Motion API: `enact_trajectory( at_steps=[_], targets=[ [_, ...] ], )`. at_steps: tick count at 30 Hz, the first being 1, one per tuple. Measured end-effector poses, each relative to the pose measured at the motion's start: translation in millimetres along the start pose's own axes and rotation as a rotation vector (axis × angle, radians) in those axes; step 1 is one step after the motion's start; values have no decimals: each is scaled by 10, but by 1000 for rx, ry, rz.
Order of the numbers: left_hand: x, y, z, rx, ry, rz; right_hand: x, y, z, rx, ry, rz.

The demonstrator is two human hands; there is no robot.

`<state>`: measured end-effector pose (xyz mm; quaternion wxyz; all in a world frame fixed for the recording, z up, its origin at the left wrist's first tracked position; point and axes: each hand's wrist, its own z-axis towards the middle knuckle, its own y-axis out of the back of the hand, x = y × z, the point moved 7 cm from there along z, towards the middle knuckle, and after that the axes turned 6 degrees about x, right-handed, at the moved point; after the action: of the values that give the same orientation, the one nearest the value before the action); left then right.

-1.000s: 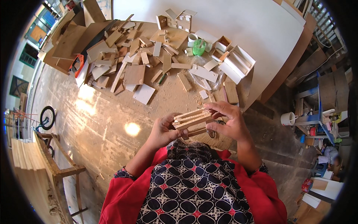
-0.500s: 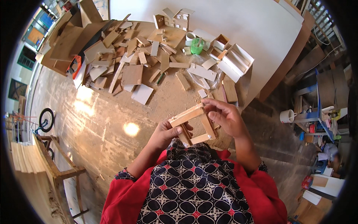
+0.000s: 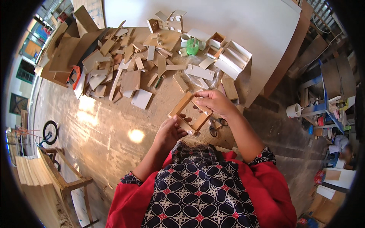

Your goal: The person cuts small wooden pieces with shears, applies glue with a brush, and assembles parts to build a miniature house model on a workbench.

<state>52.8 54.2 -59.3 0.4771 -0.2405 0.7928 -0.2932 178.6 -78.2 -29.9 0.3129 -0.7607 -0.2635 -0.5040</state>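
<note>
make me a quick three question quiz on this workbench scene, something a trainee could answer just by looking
1. Multiple choice: what do the left hand and right hand hold between them?
a) a paintbrush
b) a four-sided wooden frame
c) a hammer

2. True or false: the green container stands to the left of the white divided box.

3. Fill in the blank: the person's sleeves are mainly ____, with dark patterned cuffs.

Key: 1. b; 2. true; 3. red
</note>
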Motion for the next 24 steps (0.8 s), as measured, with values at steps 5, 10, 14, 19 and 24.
enact_trajectory(
  at_steps=[5, 10, 14, 19, 24],
  targets=[
    [-17, -50, -39, 235, 126, -113, 67, 5, -42, 42, -20, -21],
    [2, -16, -47, 166, 174, 214, 57, -71, -78, 172, -107, -50],
    [36, -12, 20, 172, 218, 363, -74, -55, 23, 249, -136, -282],
    [110, 1, 31, 205, 230, 330, -206, -58, 74, 309, -155, -287],
    [172, 24, 54, 163, 196, 294, -202, 25, 102, 264, -86, -333]
  ],
)
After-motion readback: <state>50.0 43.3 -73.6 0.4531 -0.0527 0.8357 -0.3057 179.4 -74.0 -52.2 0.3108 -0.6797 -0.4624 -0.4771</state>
